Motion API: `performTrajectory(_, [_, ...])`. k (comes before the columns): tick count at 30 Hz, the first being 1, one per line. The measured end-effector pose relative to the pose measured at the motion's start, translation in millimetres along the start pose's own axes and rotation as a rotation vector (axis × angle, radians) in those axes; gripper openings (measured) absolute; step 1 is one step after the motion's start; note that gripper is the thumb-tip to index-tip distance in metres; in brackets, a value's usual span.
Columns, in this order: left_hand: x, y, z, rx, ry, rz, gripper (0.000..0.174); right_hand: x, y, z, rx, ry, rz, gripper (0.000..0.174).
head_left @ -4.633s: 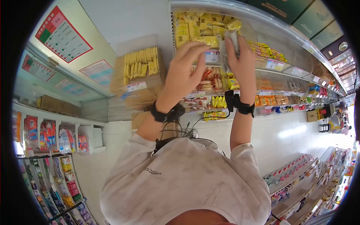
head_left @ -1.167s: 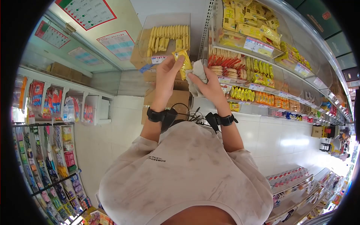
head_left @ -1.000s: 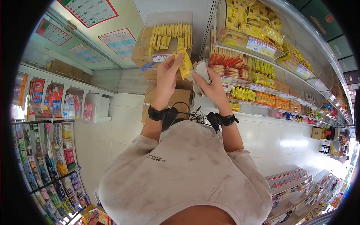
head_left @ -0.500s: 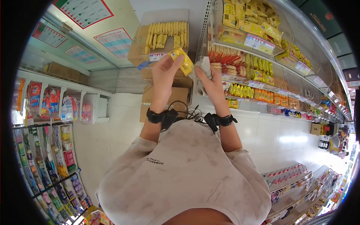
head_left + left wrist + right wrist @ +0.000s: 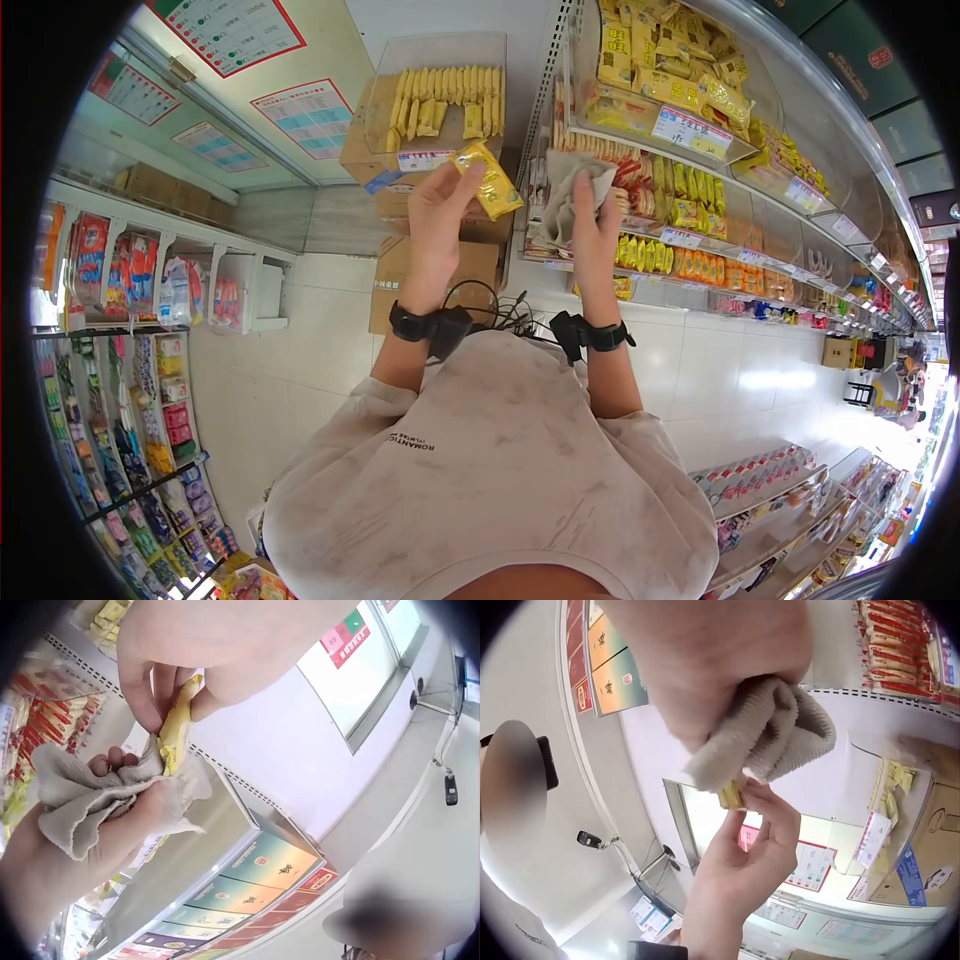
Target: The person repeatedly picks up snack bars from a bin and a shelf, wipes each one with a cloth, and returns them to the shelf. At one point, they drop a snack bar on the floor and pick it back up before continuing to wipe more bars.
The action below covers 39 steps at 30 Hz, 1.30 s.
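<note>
Head view: we have the left hand (image 5: 435, 222) on the left, gripping a glossy yellow plastic packet (image 5: 488, 182) between thumb and fingers. Our right hand (image 5: 597, 235), to its right, grips a crumpled grey cloth (image 5: 572, 198), thumb on top. Packet sits between the hands, narrow gap to the cloth. Far side, beyond the left hand: clear plastic bin (image 5: 436, 50) of small yellow packets (image 5: 446, 83) on a brown cardboard box. Right: shelving with large yellow bags (image 5: 665, 50), red-and-white packs below. Black straps (image 5: 411, 322) on both wrists.

Left wrist view: left hand at top, fingertips pinching the yellow packet, seen edge-on, tilted. Its lower end overlaps the cloth; contact, we can't tell. Right hand, lower left, is closed round the cloth, fingertips poking out.

Right wrist view: we get the right hand at top, cloth bunched in its grip, ribbed texture. Packet shows partly below the cloth, pinched by the left hand underneath. Bin and box at right.
</note>
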State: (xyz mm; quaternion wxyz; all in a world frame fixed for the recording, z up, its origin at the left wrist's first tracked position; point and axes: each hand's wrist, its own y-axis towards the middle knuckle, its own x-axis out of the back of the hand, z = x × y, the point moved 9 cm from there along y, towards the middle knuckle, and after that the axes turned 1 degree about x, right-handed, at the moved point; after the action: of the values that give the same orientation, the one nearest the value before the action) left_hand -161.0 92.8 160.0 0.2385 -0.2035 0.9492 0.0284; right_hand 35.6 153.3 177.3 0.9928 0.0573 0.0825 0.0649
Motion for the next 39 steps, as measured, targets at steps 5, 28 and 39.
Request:
performTrajectory(5, [-27.1,-16.2,-19.2,-0.310,0.391,-0.047,0.029,-31.2,-11.4,-6.4,-0.049,-0.065,0.164,0.032])
performTrajectory(28, [-68.7,-37.5,-45.0,-0.579,0.634,0.043,0.035,-34.3,-9.6,-17.0,-0.489,0.787,-0.015,0.019])
performTrajectory(39, [-50.9,-30.7,-48.2,-0.623,0.782,-0.131,0.043,-38.6,-16.3,-0.5,-0.269,0.697,0.073,0.026])
